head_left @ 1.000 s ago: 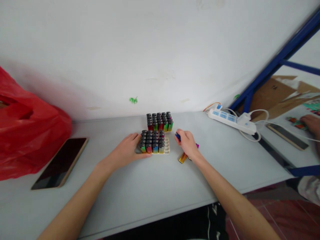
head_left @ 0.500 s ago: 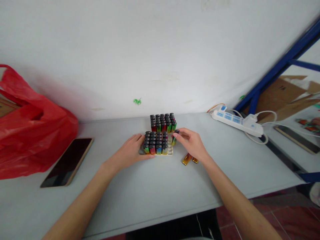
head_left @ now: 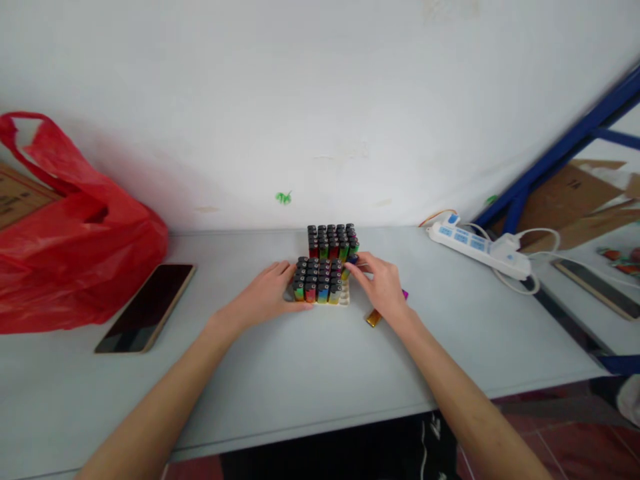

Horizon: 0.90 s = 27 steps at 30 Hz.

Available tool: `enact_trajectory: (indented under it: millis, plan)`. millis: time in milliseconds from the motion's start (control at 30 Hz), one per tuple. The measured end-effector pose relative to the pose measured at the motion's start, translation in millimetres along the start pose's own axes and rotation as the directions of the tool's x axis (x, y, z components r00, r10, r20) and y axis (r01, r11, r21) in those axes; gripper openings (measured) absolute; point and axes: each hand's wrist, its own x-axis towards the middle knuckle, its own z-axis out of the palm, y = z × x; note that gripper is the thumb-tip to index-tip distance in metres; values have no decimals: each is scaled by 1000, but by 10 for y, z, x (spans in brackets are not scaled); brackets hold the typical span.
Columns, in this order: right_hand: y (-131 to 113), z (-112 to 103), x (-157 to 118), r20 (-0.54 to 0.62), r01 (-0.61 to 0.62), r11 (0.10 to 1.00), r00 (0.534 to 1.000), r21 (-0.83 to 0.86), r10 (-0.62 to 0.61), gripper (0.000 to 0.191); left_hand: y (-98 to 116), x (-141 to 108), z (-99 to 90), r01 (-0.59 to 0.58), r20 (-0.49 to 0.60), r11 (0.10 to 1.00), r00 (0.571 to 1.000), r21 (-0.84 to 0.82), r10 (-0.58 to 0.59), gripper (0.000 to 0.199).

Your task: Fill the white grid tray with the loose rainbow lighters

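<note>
Upright lighters with black tops fill most of a white tray, whose right-hand slots show bare near the front. My left hand grips the tray's left side, thumb along its front edge. Between the thumb and fingers of my right hand is a lighter, tilted over the tray's right side, toward the back. Behind stands a second block of upright lighters. A gold lighter lies on the table under my right hand, and a purple end of something shows beyond it.
On the left are a red plastic bag and a dark phone. A white power strip with cables lies at the right, near a blue metal frame. Beyond it are a cardboard box and another phone.
My right hand and its lighter have moved toward the back of the tray. A purple end now shows beside that hand. The whole view has shifted slightly.
</note>
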Motion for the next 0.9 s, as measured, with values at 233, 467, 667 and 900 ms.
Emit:
enact_trajectory:
  millis: [233, 467, 667, 900]
  plan:
    - [-12, -64, 58, 185, 128, 990, 976, -60, -115, 17, 6, -6, -16, -7, 12, 1000, 1000, 5, 7, 58]
    - [4, -564, 45, 443, 59, 992, 896, -112, -3, 22, -17, -9, -3, -12, 2, 1000, 1000, 1, 12, 61]
    - [98, -978, -27, 628, -38, 998, 775, -49, 60, 39, 17, -7, -19, -5, -4, 1000, 1000, 6, 5, 60]
    - [149, -725, 2, 557, 31, 988, 828, -154, 60, 17, -17, -11, 10, -22, -11, 1000, 1000, -4, 22, 65]
